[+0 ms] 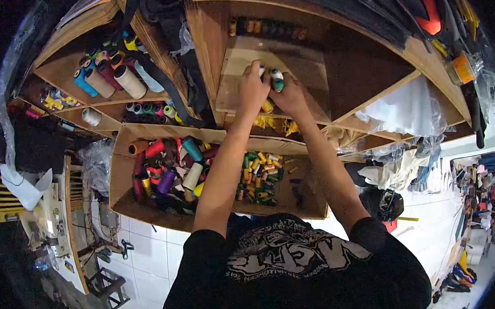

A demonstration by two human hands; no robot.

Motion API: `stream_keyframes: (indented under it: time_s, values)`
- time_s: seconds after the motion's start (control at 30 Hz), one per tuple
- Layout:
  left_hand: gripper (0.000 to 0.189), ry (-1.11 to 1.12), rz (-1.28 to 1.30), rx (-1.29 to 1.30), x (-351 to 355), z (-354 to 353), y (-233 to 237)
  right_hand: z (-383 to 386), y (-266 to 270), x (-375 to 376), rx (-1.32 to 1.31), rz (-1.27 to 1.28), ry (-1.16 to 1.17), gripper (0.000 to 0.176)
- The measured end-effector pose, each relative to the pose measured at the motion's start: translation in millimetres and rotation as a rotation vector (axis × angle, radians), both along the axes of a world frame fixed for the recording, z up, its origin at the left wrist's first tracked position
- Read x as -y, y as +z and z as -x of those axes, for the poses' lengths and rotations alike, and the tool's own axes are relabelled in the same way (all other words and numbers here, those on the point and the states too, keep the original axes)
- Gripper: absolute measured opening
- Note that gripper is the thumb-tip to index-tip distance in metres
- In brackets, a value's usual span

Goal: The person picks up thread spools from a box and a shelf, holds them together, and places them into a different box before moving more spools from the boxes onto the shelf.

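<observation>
Both hands are inside the wooden shelf compartment [233, 99], over its bare board. My left hand [254, 90] is closed around a small spool, whose pale end shows at the fingertips. Close beside it, my right hand [291, 98] has its fingers wrapped round a small green spool with a white top [277, 80]. A yellow spool [267, 105] shows low between the two hands; which hand touches it, if either, I cannot tell. At the back of the compartment stands a row of small spools [268, 27] in orange, green and dark colours.
Below the shelf is a cardboard box [212, 135] with large thread cones on its left and many small spools [260, 176] on its right. More cones [130, 82] stand in the left compartment. White cloth in plastic [398, 111] fills a compartment at the right.
</observation>
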State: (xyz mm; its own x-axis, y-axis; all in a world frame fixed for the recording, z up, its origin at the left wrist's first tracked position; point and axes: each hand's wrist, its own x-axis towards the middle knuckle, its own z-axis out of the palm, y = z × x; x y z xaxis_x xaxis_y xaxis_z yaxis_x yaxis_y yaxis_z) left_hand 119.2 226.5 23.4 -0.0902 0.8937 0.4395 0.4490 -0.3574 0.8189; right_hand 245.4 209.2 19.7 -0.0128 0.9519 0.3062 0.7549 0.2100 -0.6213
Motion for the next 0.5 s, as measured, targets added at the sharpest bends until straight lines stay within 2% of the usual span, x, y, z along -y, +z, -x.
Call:
stream_keyframes:
  time_s: [0.07, 0.1, 0.2, 0.23, 0.33, 0.43, 0.5]
  values:
    - [0.031, 0.057, -0.169, -0.057, -1, -6, -4, -3, -15, -3, 0.152, -0.238, 0.023, 0.056]
    - [0.031, 0.064, -0.196, -0.123, 0, -7, -7, -3, -17, -1, 0.122, -0.189, 0.007, 0.055]
    - [0.031, 0.046, 0.117, -0.155, -11, -9, -13, 3, 3, 15, -0.053, -0.009, 0.001, 0.055]
    - [0.032, 0.067, -0.042, -0.177, -16, -7, -15, 0, -2, 12, 0.019, -0.279, 0.003, 0.053]
    - [0.035, 0.073, -0.094, -0.153, -12, -8, -5, -9, -1, 11, -0.135, -0.173, -0.041, 0.051]
    - [0.037, -0.023, -0.069, 0.086, -16, -3, -10, -12, 13, 18, -0.290, 0.135, -0.078, 0.052]
    - [0.038, -0.143, 0.034, 0.275, -21, 1, -16, -15, 14, 18, -0.272, 0.161, -0.096, 0.051]
